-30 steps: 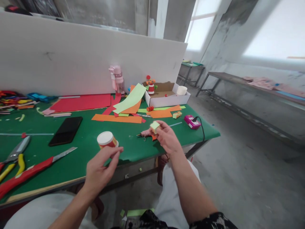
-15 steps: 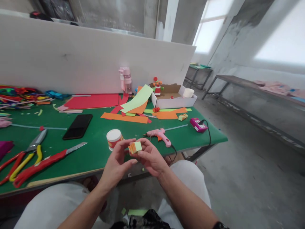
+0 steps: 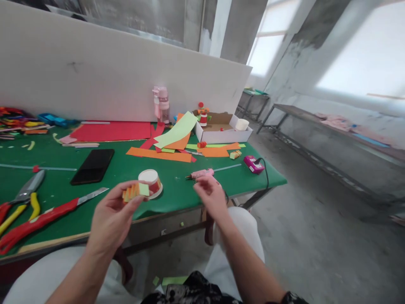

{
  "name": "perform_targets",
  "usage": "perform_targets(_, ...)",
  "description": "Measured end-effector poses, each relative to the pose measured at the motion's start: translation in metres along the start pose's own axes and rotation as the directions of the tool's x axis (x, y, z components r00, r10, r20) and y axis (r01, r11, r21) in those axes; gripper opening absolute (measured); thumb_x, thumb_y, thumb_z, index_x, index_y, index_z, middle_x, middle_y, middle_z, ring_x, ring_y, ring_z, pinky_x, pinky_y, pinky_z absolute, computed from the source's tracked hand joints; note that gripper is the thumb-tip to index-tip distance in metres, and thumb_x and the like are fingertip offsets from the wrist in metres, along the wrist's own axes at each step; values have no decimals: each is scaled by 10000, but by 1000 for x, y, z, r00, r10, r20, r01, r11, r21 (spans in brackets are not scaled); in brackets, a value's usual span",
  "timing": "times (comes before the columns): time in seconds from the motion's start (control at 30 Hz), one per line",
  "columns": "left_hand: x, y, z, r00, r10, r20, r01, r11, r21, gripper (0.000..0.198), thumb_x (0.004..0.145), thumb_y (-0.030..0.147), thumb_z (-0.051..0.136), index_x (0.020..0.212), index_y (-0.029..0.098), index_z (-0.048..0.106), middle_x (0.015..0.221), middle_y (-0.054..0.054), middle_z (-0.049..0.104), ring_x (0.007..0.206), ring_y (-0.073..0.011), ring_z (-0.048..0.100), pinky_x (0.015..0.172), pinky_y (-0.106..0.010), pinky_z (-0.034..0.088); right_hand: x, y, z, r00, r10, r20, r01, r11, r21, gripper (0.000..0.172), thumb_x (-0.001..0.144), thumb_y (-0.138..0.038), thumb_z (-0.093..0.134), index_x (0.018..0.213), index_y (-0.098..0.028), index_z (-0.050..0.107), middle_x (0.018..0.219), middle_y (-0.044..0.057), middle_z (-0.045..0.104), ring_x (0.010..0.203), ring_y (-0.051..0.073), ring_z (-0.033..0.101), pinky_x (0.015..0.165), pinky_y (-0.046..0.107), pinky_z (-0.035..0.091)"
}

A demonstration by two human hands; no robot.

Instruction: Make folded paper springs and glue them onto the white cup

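Observation:
My left hand [image 3: 111, 211] pinches a folded orange and pale green paper piece [image 3: 135, 192] in front of a white paper cup [image 3: 151, 182] with a red and yellow band. My right hand [image 3: 211, 195] is over the handle of the pink glue gun [image 3: 202, 173], its fingers bent and partly smeared; whether it touches the handle cannot be told. The gun's nozzle points left, and a clear glue stick comes out of its back. A similar folded paper piece [image 3: 235, 155] lies farther back on the right.
On the green table [image 3: 177, 190] are a red-handled knife [image 3: 60, 216], pliers [image 3: 27, 192], a black phone [image 3: 93, 166], orange paper strips [image 3: 160, 154], a pink bottle [image 3: 162, 104] and a purple box [image 3: 253, 164]. A white tray [image 3: 224, 136] holds a small figure.
My hands have moved apart. The folded piece has stayed in my left hand and shifted left, while my right hand has let go and reached right to the glue gun. The view has shifted slightly.

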State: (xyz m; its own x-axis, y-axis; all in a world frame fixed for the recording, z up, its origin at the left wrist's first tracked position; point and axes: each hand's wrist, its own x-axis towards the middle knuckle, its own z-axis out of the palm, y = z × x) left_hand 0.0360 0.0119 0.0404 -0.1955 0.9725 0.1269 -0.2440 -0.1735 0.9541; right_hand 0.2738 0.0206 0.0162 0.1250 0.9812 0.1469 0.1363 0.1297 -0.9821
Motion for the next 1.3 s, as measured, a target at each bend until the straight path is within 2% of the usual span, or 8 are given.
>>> perform_targets(0.07, 9, 8, -10, 999, -2, -43, 0, 999, -51, 359, 610, 334, 886, 911, 208, 734, 893, -12, 776, 725, -145, 674, 707, -245, 549, 18, 4, -34, 981, -104, -165, 20, 896, -444, 205, 821, -393, 658, 885, -206, 604, 912, 78, 671, 909, 233, 609, 825, 363, 483)
perform_targets(0.13, 18, 13, -18, 998, -31, -57, 27, 997, -76, 355, 600, 319, 897, 893, 195, 739, 921, -20, 776, 728, -130, 668, 701, -225, 543, 34, 5, -59, 995, -4, -100, -66, 728, -682, 192, 824, -377, 661, 796, -208, 573, 783, 65, 650, 877, 242, 606, 783, 337, 453)
perform_targets(0.37, 38, 3, -31, 978, -167, -124, 136, 965, -223, 453, 472, 352, 951, 829, 163, 746, 766, -6, 725, 656, -111, 636, 605, -207, 515, 56, -4, -66, 957, 257, 135, -61, 634, -770, 238, 881, -304, 610, 697, -221, 485, 601, -26, 567, 566, 140, 500, 556, 264, 342)
perform_targets(0.53, 43, 2, -39, 977, -190, -92, 152, 936, -317, 439, 481, 351, 960, 824, 162, 761, 789, -19, 729, 665, -101, 631, 612, -195, 514, 50, -20, -61, 940, 310, 146, -281, 941, -188, 241, 831, -413, 712, 840, -202, 595, 803, 24, 683, 700, 151, 625, 649, 277, 515)
perform_targets(0.63, 42, 5, -42, 982, -188, -14, 170, 915, -367, 445, 475, 343, 967, 840, 174, 777, 809, -27, 734, 673, -100, 621, 620, -197, 519, 47, -33, -52, 911, 323, 258, -392, 873, 291, 324, 729, -372, 832, 920, -199, 635, 864, 24, 697, 706, 127, 648, 705, 275, 570)
perform_targets(0.77, 40, 6, -41, 983, -180, 43, 182, 901, -393, 458, 487, 340, 966, 879, 181, 791, 842, -51, 747, 688, -118, 630, 632, -217, 536, 42, -51, -25, 844, 236, 482, -473, 753, 457, 398, 776, -519, 774, 975, -190, 672, 692, -54, 573, 410, 36, 372, 437, 207, 444)
perform_targets(1.0, 39, 3, -41, 984, -165, 70, 179, 925, -336, 440, 495, 289, 960, 883, 167, 792, 909, -63, 760, 744, -120, 647, 676, -193, 537, 20, -81, 25, 888, 53, 457, -141, 977, 161, 452, 829, -622, 685, 746, -189, 584, 606, -19, 548, 513, 98, 463, 479, 237, 343)
perform_targets(1.3, 37, 5, -41, 989, -135, 60, 146, 952, -270, 437, 505, 309, 949, 882, 170, 776, 811, -42, 747, 682, -119, 636, 658, -220, 527, 10, -78, 38, 868, -51, 494, 146, 977, -157, 521, 932, -679, 454, 869, -175, 566, 585, -29, 521, 538, 114, 463, 530, 259, 376)
